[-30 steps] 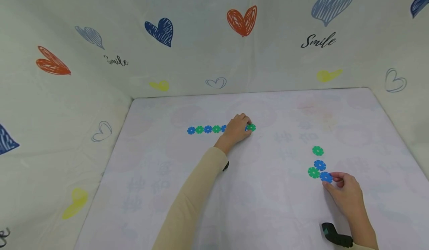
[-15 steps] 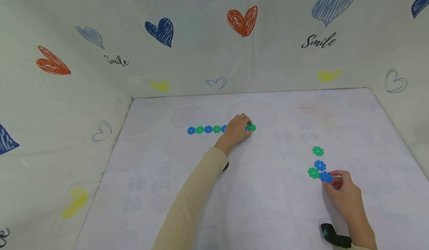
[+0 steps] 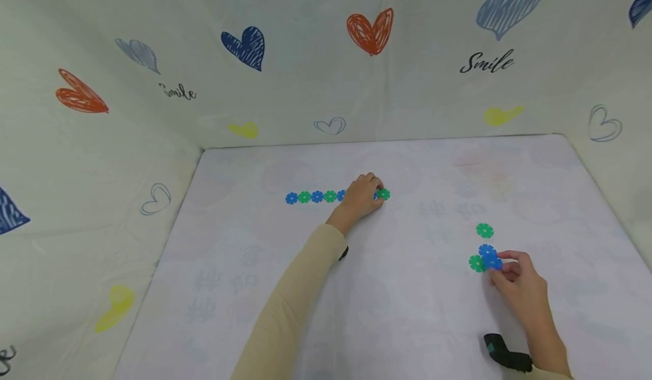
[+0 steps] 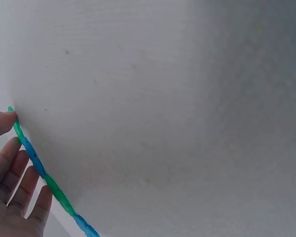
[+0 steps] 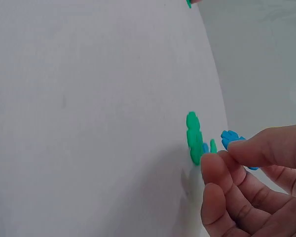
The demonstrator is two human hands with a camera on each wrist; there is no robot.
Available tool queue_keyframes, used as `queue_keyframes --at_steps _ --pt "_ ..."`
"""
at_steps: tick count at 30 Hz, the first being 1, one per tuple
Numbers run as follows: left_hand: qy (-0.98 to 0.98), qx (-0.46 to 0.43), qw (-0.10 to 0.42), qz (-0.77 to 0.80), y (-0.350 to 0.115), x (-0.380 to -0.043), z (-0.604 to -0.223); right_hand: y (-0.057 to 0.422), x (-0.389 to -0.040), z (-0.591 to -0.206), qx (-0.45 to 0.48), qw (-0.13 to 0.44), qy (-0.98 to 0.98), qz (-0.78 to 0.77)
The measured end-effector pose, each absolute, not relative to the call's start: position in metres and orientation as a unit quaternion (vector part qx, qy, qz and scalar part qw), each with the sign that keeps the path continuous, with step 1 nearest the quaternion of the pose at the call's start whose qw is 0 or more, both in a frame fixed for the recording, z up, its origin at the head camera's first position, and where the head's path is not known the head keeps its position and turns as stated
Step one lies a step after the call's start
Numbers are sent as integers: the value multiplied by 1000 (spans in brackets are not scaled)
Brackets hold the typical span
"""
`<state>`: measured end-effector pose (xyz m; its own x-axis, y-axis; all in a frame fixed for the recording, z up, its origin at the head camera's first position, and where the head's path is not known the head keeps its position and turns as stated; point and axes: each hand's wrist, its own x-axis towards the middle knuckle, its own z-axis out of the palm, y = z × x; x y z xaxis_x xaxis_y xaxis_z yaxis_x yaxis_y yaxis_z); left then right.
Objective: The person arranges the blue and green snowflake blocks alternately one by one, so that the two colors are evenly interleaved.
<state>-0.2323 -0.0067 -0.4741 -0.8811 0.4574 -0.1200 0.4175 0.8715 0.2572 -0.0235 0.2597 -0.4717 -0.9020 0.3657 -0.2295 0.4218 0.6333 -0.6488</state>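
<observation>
In the head view a row of blue and green plastic snowflake discs lies toward the back of the table. My left hand covers part of it, thumb and index finger on opposite edges near the right end. Left wrist view: the row appears edge-on along the fingertips. My right hand pinches a blue snowflake disc between thumb and fingers; in the right wrist view this disc is partly hidden by the thumb. Beside it lie a green disc, another blue disc and a farther green disc.
The white table has its back edge against a pale curtain printed with hearts. Curtain also rises at the left and right sides. A black wrist device sits beside the right forearm.
My right hand has moved slightly away from me and to the left with the blue disc, which now overlaps the blue disc behind it in view. The left hand stays on the row.
</observation>
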Motion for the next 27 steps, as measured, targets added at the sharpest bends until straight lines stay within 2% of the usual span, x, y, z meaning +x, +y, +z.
queue_keyframes --at_steps 8,27 --pt "963 227 92 115 -7 -232 -473 242 -45 -468 181 42 881 -436" --pt "963 227 90 118 -7 -232 -473 200 -112 -468 80 59 878 -468"
